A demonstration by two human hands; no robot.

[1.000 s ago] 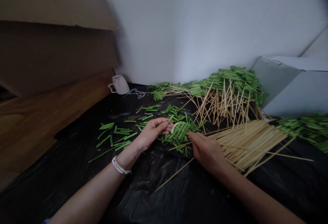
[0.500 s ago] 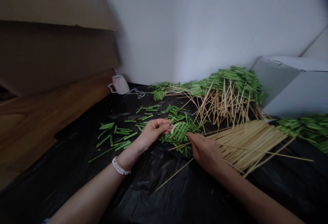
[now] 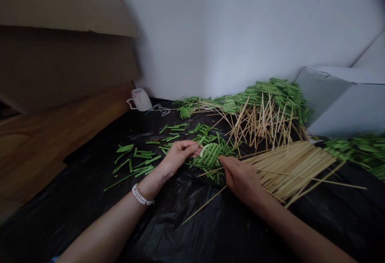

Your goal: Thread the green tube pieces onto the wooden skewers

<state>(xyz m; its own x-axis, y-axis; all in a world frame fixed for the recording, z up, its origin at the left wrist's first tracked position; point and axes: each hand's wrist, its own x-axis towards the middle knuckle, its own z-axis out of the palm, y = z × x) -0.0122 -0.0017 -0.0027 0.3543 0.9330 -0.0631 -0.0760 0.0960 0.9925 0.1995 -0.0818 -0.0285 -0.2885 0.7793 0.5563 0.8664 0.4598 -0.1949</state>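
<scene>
Between my hands is a bamboo skewer threaded with a row of cut green stem pieces, lying side by side across it. My right hand is closed around the skewer's stick end, at the right of the row. At the row's left end, the thumb and fingers of my left hand pinch together at a pale green piece; the fingers partly hide what they grip. Loose green stem pieces are scattered to the left and behind my hands, on black plastic sheeting.
Bare bamboo skewers lie piled by my right hand. Loaded skewers are heaped against the wall, and more green pieces lie far right. A mug, a cardboard box and a white box stand around.
Both hands stay almost in place. At the left end of the row, the pale piece by my left fingertips has shifted slightly.
</scene>
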